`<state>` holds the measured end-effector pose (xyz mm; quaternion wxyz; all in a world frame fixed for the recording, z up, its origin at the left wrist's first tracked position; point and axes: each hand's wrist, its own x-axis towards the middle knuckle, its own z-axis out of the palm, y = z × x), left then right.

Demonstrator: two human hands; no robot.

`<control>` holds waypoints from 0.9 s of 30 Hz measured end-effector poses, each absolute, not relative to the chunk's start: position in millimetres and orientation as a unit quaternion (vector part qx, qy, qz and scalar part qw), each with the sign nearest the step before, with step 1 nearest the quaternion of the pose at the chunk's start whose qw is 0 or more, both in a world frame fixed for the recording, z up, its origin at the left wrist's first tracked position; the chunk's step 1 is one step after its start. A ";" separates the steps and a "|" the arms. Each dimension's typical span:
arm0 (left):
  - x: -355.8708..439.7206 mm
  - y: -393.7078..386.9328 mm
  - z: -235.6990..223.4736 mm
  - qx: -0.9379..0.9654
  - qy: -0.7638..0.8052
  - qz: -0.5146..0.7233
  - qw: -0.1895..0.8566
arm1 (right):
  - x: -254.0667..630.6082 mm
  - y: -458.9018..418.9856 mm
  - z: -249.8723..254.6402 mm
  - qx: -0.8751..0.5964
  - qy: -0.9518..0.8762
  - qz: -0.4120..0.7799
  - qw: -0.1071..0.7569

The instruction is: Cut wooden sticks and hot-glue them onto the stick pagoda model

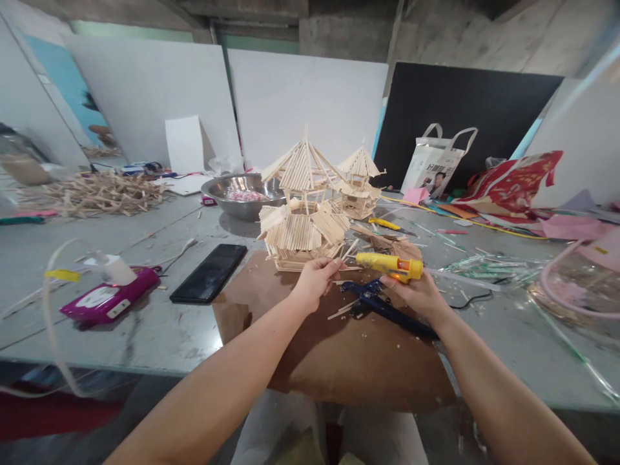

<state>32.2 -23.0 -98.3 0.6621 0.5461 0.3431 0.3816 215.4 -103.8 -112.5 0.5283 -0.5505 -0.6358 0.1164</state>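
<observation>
My right hand is closed around a yellow hot glue gun, its nozzle pointing left. My left hand pinches what looks like a short thin wooden stick, its tips close to the nozzle. Just behind the left hand stands a small pavilion model built of wooden sticks, with a two-tiered roof. Below the glue gun, dark blue-handled pliers lie on a brown board, with loose stick pieces beside them.
A second stick pavilion stands behind the first, right of a metal bowl. To the left lie a black phone, a purple power strip and a stick pile. A yellow-handled cutter and clear glue sticks lie rightward.
</observation>
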 end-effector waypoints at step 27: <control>31.5 -23.0 -97.2 0.562 0.339 0.373 0.655 | 222.4 -103.1 -106.3 -0.567 -0.602 0.096 0.554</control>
